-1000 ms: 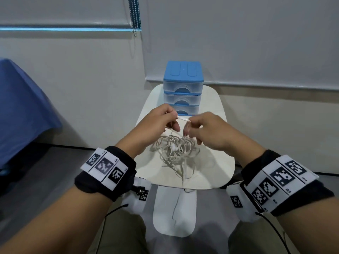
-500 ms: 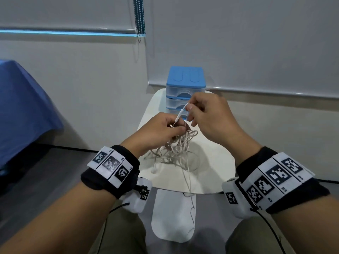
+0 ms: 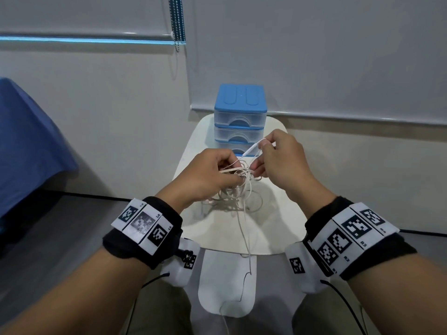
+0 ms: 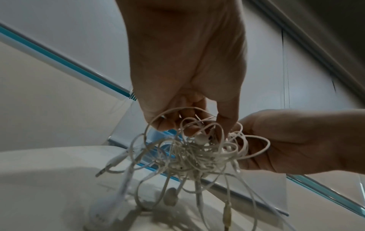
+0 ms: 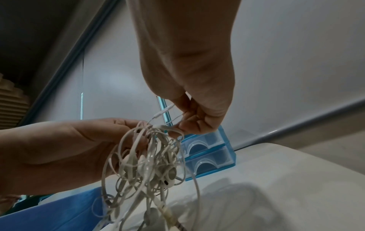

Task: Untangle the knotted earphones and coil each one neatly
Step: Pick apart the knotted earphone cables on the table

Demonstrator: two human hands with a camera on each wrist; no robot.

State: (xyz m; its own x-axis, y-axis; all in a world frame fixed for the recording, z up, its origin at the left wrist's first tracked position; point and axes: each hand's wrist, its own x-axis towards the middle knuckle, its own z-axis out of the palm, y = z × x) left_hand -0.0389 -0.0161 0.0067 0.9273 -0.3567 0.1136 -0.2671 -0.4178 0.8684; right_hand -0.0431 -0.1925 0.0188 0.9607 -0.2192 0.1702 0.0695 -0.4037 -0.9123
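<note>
A tangled bundle of white earphone cords (image 3: 238, 189) (image 4: 199, 154) (image 5: 150, 161) hangs just above the white table (image 3: 273, 228), held up between both hands. My left hand (image 3: 210, 172) (image 4: 187, 121) grips the top of the tangle with curled fingers. My right hand (image 3: 273, 155) (image 5: 187, 115) pinches a thin plug-end piece of cord (image 3: 251, 148) (image 5: 164, 110) pulled up out of the knot. Earbuds (image 5: 169, 173) and jack plugs (image 4: 110, 164) dangle from the bundle. One loose cord (image 3: 246, 238) trails down over the table's front edge.
A small blue-topped plastic drawer unit (image 3: 240, 117) stands at the table's far side, just behind the hands. A blue cloth (image 3: 26, 141) covers something at the left. A white wall and roller blind lie behind.
The bundle has been lifted off the table. My right hand rose with the plug end, then came down a little closer to my left hand, which has regripped the knot.
</note>
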